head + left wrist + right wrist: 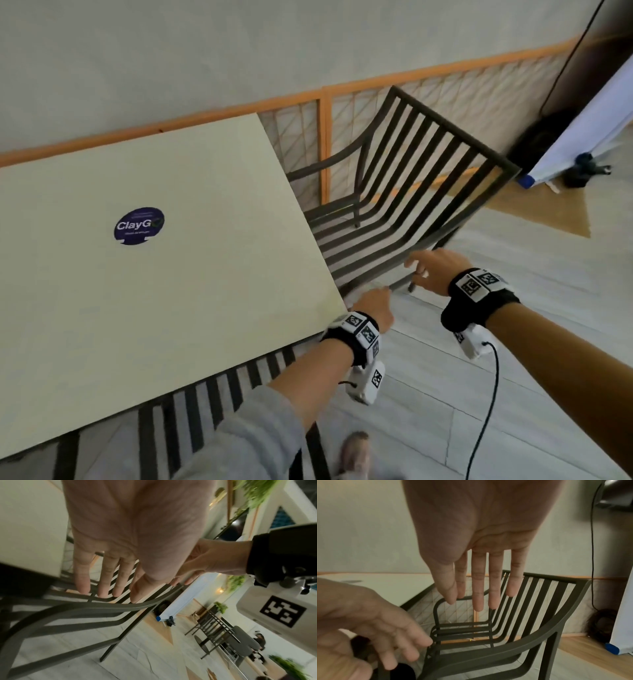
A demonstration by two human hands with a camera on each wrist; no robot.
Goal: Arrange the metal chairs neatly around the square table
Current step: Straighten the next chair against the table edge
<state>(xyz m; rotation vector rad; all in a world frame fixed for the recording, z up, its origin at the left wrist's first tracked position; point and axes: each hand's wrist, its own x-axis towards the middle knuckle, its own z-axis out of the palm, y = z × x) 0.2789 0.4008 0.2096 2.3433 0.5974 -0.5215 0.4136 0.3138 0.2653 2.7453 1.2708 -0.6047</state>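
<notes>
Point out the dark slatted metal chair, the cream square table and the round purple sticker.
Dark slatted metal chair (416,161): head view, a slat of its backrest.
Cream square table (212,274): head view, bare part of its top.
Round purple sticker (138,225): head view, its middle.

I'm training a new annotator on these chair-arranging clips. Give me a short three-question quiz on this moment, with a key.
1. True or false: the right hand has its fingers curled tight round the metal chair.
2. What lies on the square table? A) a round dark-blue sticker B) a cup C) a laptop
3. In the head view, how many slatted chairs stand at the table?
Key: 1. False; the fingers are straight. 2. A. 3. Two: the metal chair by the hands, and a second chair tucked under the table's near edge.
</notes>
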